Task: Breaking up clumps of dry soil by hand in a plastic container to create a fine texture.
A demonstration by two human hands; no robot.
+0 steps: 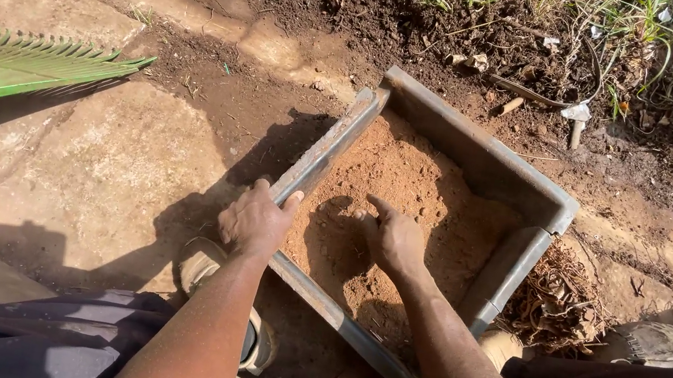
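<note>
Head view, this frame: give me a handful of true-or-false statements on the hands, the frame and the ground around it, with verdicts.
1. The left hand grips the edge of the rectangular metal frame. True.
2. The right hand rests on bare concrete outside the frame. False: it presses into the reddish-brown soil inside the frame.
3. A green palm frond lies over the ground at the left. True.
4. The frame is filled with water. False: it holds dry, crumbly soil.
5. A clump of dry roots lies just outside the frame's right side. True.
6. Both hands hold a trowel. False: no tool shows in either hand.
</note>
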